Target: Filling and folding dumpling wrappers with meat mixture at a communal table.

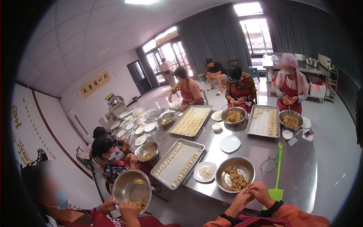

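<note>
My left hand (238, 200) and my right hand (260, 193) meet at the near edge of the steel table, fingertips pressed together around a small pale piece, apparently a dumpling wrapper, mostly hidden by the fingers. Just beyond them stands a steel bowl (248, 163) with minced filling (237, 180). A white plate (197, 177) with several round dough wrappers (209, 170) lies left of that bowl. Farther left, a metal tray (176, 164) holds rows of folded dumplings (172, 156) along its two long sides, with bare tray between them.
A green fly swatter (275, 194) lies right of my hands, near a green cord (262, 166). An empty white plate (230, 144) is beyond my bowl. A co-worker at left holds a tilted steel bowl (116, 184). Other people work around the table with trays and bowls.
</note>
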`<state>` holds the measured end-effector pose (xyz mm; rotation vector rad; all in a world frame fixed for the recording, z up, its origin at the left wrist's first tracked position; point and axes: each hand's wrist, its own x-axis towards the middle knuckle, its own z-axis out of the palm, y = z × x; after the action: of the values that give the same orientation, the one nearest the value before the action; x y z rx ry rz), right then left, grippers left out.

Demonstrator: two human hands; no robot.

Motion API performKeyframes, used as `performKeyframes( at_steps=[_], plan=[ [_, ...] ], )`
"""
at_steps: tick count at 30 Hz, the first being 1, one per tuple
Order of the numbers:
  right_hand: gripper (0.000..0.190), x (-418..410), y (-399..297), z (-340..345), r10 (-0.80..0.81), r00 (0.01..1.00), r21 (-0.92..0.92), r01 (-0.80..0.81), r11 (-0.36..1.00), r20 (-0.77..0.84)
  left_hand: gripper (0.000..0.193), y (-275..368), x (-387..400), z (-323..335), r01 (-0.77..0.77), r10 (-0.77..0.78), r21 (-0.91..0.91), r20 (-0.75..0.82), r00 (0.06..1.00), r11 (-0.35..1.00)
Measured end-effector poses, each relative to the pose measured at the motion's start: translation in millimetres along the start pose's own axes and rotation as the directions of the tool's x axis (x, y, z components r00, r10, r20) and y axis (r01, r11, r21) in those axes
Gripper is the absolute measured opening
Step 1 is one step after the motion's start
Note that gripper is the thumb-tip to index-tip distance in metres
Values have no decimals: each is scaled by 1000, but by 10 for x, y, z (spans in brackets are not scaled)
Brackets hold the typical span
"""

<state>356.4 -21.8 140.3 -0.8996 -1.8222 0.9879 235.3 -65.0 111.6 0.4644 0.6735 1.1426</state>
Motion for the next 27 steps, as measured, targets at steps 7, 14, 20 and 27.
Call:
performKeyframes(
  at_steps=[7, 14, 20, 27],
  plan=[
    [8, 32, 33, -13, -42, 998, -57, 44, 997, 43, 37, 38, 38, -28, 19, -19, 10, 24, 1000, 1000],
    [9, -6, 44, -28, -24, 999, 9, 24, 1000, -44, 37, -16, 58, -61, -11, 14, -70, 45, 999, 998],
    [8, -78, 69, -107, -37, 998, 70, 41, 997, -54, 38, -110, 57, 14, -32, 38, -91, 60, 997, 995],
    [8, -230, 110, -332, -55, 995, 81, 62, 995, -85, 42, -297, 64, 118, -19, 29, -131, 81, 996, 991]
  ],
)
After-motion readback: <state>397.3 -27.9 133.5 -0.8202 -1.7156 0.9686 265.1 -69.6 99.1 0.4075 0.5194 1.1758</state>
